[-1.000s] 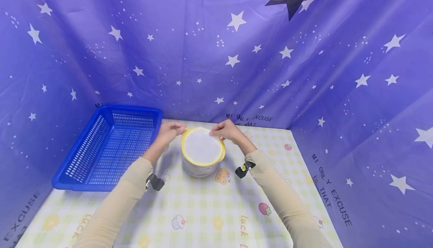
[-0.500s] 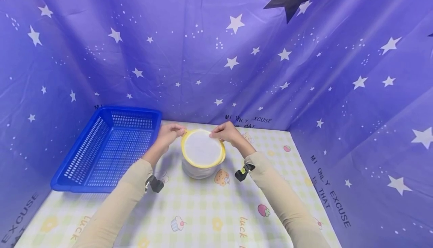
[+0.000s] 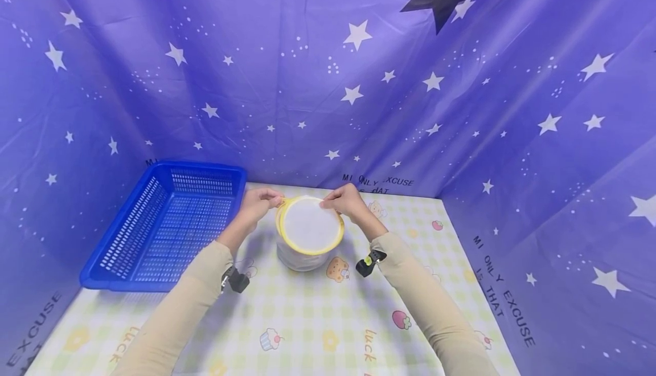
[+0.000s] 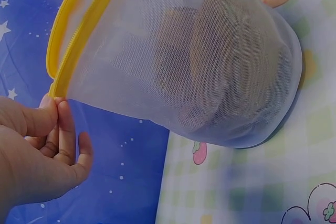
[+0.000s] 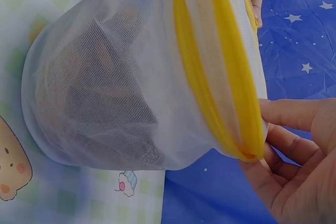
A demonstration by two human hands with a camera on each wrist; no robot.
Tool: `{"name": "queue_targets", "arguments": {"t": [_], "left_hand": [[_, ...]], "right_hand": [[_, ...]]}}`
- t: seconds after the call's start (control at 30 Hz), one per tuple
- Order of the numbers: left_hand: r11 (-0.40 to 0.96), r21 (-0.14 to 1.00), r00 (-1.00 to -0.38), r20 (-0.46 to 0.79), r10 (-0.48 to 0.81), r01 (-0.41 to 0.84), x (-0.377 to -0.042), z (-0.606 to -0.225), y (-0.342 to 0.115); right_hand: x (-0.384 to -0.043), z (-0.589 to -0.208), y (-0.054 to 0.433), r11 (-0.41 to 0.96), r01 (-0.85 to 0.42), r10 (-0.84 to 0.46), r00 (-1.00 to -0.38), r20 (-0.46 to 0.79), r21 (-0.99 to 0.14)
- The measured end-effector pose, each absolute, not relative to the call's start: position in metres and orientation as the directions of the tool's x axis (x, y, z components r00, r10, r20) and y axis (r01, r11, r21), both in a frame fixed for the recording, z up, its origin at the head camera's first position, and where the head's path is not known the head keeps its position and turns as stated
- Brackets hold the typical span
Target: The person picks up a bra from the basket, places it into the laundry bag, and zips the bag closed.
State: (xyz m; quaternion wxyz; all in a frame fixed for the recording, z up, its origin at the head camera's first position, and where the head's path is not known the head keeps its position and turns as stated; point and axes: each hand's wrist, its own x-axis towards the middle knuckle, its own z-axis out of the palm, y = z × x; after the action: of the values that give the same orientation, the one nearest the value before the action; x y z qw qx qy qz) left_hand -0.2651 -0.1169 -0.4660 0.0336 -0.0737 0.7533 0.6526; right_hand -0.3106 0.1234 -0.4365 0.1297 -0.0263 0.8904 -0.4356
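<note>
A round white mesh laundry bag [image 3: 303, 260] with a yellow zipper band [image 4: 86, 38] stands on the table. Brownish, dark contents [image 4: 210, 61] show through its mesh; their kind is blurred by the netting. Its round white lid [image 3: 312, 225] lies over the top, and a gap parts the yellow edges of lid and wall in both wrist views. My left hand [image 3: 256, 204] pinches the zipper band at the bag's far left rim between thumb and fingertips. On the other side, my right hand [image 3: 345, 200] pinches the lid's far right edge, thumb on top and fingers beneath.
To the left stands a blue perforated plastic basket [image 3: 179, 239], close beside my left hand. A checked tablecloth [image 3: 302, 313] with printed cartoons covers the table. Purple star-printed curtains [image 3: 287, 80] enclose the back and both sides.
The lid has shifted slightly to the right over the bag, and more of the yellow rim shows at its left. Both hands keep their grip and have moved only a little.
</note>
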Motion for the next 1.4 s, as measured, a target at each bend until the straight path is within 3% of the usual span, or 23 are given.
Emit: {"name": "queue_targets", "arguments": {"t": [0.87,1.4], "left_hand": [[0.163,0.979,-0.990,-0.107,-0.092,-0.121,-0.2629,-0.4667,-0.1166],[0.166,0.981,-0.994,-0.089,-0.066,-0.099,-0.2559,-0.4678,-0.1213]], "right_hand": [[-0.3043,-0.4387,0.1196,0.592,0.002,-0.096,-0.993,-0.073,-0.806],[-0.3076,-0.4398,0.1293,0.589,0.094,0.009,-0.994,-0.110,-0.802]]}}
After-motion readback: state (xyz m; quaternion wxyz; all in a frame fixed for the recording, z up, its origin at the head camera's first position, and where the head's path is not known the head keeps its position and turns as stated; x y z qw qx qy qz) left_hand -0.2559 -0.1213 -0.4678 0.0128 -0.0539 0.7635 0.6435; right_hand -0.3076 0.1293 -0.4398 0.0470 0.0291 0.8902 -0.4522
